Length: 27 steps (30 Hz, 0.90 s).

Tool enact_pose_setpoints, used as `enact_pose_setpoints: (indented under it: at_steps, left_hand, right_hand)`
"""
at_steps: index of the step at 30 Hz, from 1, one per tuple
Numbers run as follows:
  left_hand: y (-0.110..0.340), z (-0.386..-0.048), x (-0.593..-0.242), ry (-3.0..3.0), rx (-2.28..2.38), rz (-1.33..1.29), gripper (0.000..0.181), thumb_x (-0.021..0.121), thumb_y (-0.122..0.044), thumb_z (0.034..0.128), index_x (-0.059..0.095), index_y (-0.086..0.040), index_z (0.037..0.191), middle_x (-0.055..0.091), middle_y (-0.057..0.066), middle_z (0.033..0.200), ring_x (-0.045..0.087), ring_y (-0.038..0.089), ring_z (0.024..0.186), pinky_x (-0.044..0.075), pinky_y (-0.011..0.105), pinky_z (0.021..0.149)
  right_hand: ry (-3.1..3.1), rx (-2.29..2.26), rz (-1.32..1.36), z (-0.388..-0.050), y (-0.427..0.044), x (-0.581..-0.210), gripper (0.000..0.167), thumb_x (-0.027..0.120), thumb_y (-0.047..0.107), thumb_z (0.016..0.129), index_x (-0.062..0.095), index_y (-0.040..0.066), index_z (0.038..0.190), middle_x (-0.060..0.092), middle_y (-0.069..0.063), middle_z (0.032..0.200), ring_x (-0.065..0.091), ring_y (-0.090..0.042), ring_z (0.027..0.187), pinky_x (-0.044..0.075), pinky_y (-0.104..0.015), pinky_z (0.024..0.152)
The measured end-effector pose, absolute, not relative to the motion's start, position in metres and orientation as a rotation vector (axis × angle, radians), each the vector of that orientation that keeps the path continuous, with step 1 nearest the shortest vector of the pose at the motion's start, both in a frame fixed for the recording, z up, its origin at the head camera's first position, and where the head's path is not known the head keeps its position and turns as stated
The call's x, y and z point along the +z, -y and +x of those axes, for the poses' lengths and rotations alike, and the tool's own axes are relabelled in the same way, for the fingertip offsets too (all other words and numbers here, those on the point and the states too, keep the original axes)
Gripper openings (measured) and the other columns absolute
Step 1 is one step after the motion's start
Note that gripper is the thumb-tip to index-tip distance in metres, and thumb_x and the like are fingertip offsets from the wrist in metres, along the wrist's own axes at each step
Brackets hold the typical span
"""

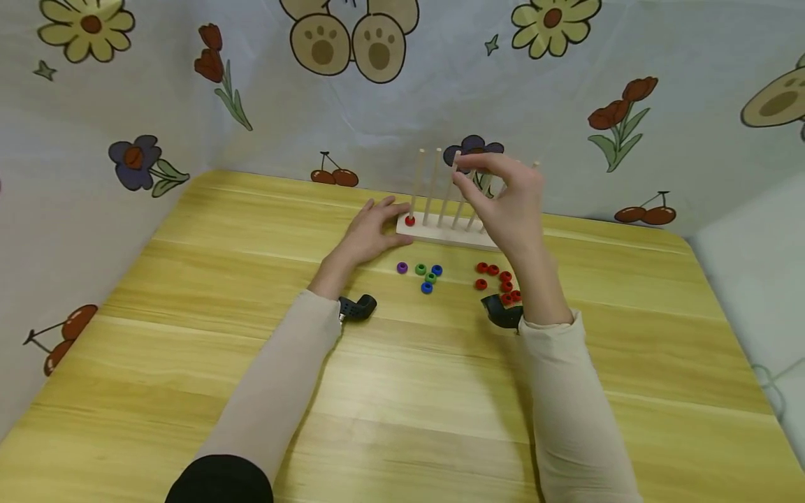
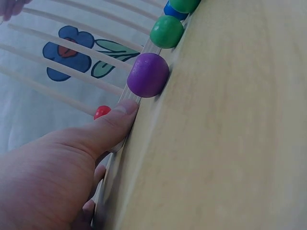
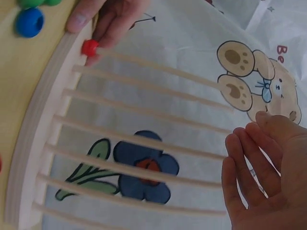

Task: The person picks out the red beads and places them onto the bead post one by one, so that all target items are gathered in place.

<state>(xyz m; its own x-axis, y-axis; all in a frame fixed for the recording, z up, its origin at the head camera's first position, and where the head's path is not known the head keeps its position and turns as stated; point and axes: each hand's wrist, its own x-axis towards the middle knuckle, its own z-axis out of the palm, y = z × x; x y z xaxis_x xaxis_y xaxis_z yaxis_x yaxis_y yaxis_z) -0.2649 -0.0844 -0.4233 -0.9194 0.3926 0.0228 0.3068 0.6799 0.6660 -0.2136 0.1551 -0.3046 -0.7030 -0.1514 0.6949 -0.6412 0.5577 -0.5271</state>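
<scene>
A pale wooden rack [image 1: 449,235] with several upright pegs stands near the table's back edge. My left hand [image 1: 367,234] grips its left end, thumb on the front side [image 2: 53,167] and fingers behind. One red bead [image 1: 410,221] sits at the foot of the leftmost peg, also visible in the right wrist view [image 3: 89,47]. My right hand [image 1: 509,199] is raised at the peg tops, thumb and index finger apart beside the third peg's tip. In the right wrist view its fingers [image 3: 268,167] are loosely bent, with no bead visible between them.
In front of the rack lie a purple bead [image 1: 402,267], green beads [image 1: 421,269] and blue beads [image 1: 427,287]. Several red beads [image 1: 481,284] are further right, some close to the black wrist device [image 1: 501,313]. A printed cloth [image 1: 264,154] hangs behind the table [image 1: 402,391].
</scene>
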Motion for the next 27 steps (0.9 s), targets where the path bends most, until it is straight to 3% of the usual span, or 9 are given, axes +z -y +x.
enact_pose_setpoints:
  at_steps: [10, 13, 19, 20, 27]
  left_hand:
    - [0.084, -0.266, -0.423, -2.775, 1.048, 0.584, 0.072, 0.078, -0.044, 0.0955, 0.050, -0.022, 0.158, 0.028, 0.010, 0.174, 0.014, 0.034, 0.164, 0.005, 0.049, 0.136]
    - [0.083, -0.266, -0.423, -2.771, 1.051, 0.592, 0.072, 0.078, -0.043, 0.0958, 0.050, -0.021, 0.159, 0.029, 0.010, 0.174, 0.015, 0.031, 0.164, 0.004, 0.047, 0.136]
    - [0.083, -0.265, -0.424, -2.768, 1.050, 0.598, 0.072, 0.078, -0.042, 0.0961, 0.050, -0.020, 0.159, 0.030, 0.011, 0.174, 0.016, 0.030, 0.164, 0.003, 0.045, 0.136]
    - [0.083, -0.265, -0.424, -2.766, 1.052, 0.593, 0.072, 0.078, -0.042, 0.0960, 0.050, -0.020, 0.159, 0.029, 0.011, 0.174, 0.015, 0.031, 0.164, 0.003, 0.046, 0.136]
    - [0.083, -0.265, -0.422, -2.761, 1.072, 0.576, 0.073, 0.079, -0.043, 0.0949, 0.050, -0.021, 0.158, 0.028, 0.011, 0.174, 0.012, 0.034, 0.164, 0.004, 0.051, 0.136]
  right_hand:
    - [2.326, 1.091, 0.519, -0.198, -0.199, -0.323, 0.017, 0.078, 0.013, 0.097, 0.082, 0.005, 0.111, 0.081, -0.008, 0.108, 0.076, -0.028, 0.098, 0.054, -0.020, 0.095]
    - [2.359, 1.067, 0.472, -0.193, -0.213, -0.328, 0.017, 0.078, 0.015, 0.097, 0.082, 0.007, 0.111, 0.081, -0.006, 0.108, 0.076, -0.016, 0.098, 0.056, -0.025, 0.098]
    - [2.433, 1.046, 0.408, -0.183, -0.239, -0.339, 0.018, 0.078, 0.015, 0.097, 0.082, 0.009, 0.113, 0.081, -0.006, 0.108, 0.075, -0.019, 0.100, 0.055, -0.018, 0.094]
    - [2.464, 1.047, 0.391, -0.181, -0.242, -0.340, 0.019, 0.078, 0.017, 0.098, 0.082, 0.010, 0.115, 0.081, -0.006, 0.110, 0.075, -0.026, 0.101, 0.054, -0.017, 0.094]
    - [2.651, 1.044, 0.336, -0.177, -0.259, -0.350, 0.026, 0.078, 0.028, 0.098, 0.080, 0.015, 0.120, 0.080, -0.008, 0.114, 0.075, -0.029, 0.108, 0.050, -0.016, 0.091]
